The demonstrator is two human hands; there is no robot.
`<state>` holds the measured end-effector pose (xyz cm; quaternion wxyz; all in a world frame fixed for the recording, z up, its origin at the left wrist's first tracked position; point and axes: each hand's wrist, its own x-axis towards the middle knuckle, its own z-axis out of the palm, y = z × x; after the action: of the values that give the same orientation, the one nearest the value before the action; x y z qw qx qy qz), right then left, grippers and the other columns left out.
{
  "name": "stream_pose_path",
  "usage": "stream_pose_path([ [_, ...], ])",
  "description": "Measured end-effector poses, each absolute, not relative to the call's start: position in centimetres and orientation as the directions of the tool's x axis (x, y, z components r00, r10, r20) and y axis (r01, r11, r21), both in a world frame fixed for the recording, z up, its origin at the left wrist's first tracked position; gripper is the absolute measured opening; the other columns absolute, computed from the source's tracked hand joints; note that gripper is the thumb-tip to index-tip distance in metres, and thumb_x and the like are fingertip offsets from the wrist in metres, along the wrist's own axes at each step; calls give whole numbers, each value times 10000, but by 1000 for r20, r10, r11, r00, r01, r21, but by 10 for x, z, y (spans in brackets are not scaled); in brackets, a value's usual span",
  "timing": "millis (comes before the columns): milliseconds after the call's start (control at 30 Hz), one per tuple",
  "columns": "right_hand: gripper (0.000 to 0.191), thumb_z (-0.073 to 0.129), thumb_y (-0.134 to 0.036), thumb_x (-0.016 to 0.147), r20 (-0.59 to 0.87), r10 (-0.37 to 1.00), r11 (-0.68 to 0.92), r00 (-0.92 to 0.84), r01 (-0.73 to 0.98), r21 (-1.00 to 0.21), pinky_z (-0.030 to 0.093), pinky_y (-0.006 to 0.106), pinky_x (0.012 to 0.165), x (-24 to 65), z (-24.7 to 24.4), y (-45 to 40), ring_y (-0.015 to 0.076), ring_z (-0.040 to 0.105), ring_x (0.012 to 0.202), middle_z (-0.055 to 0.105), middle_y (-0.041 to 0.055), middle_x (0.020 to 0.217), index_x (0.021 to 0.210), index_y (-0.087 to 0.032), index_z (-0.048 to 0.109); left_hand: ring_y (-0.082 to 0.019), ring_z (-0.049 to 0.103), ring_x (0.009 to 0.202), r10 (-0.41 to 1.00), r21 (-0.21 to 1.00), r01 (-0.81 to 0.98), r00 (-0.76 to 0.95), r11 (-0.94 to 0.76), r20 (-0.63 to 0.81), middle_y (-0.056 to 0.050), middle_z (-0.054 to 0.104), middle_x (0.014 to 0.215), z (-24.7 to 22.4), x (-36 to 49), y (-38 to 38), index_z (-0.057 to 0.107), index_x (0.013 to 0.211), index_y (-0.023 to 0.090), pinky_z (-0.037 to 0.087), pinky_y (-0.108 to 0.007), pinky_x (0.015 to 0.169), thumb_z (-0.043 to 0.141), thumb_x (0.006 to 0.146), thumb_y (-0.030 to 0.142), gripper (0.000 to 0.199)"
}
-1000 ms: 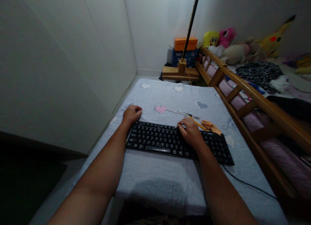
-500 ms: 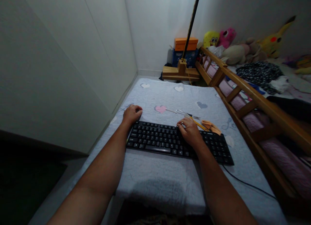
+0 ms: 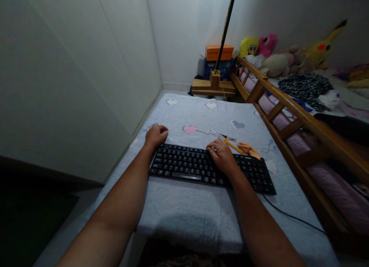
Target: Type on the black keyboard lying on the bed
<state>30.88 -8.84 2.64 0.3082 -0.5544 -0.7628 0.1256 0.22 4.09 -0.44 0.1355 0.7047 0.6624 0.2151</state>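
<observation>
A black keyboard [image 3: 184, 163] lies on the cloth-covered table. At its upper left corner rests my left hand [image 3: 156, 135], fingers curled together; anything inside them is hidden. My right hand [image 3: 220, 153] is over the right part of the keyboard, its thumb and fingertips pinched near the top row, around something too small to make out. Just beyond it lie a yellow-handled brush [image 3: 234, 145], a tool with a dark handle [image 3: 227, 137] and a folded orange cloth [image 3: 249, 149]. A thin white stick [image 3: 201, 131] lies by the pink heart print.
The keyboard's cable [image 3: 294, 217] runs off to the lower right. A wooden bed rail [image 3: 288, 103] borders the table's right side, with plush toys [image 3: 268, 46] behind it. A wooden stand [image 3: 213, 86] and an orange box [image 3: 219, 52] are beyond the far edge. White cabinet [image 3: 86, 67] at left.
My right hand has shifted slightly to the left along the top of the keyboard. The whole view has moved a little; my left hand stays at the keyboard's corner.
</observation>
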Motion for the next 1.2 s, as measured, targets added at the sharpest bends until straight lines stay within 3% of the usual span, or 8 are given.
stream_pose_path([
  [667,178,534,-189,897,379,916,319,-131,811,-491,437,406,910,312,24,-88,246,596,896,684,78,858,770,-208,658,-199,614,944,992,491,867,29,-85,121,-65,636,1019,-3,2,39,760,1002,207,482,-317,890,591,828,334,275],
  [1200,173,564,-184,934,346,916,367,-202,767,-526,444,409,910,305,22,-88,246,589,944,698,79,924,860,-209,718,-198,617,936,992,491,868,20,-78,123,-67,642,1028,-5,3,41,762,1016,202,481,-319,888,596,829,332,281],
])
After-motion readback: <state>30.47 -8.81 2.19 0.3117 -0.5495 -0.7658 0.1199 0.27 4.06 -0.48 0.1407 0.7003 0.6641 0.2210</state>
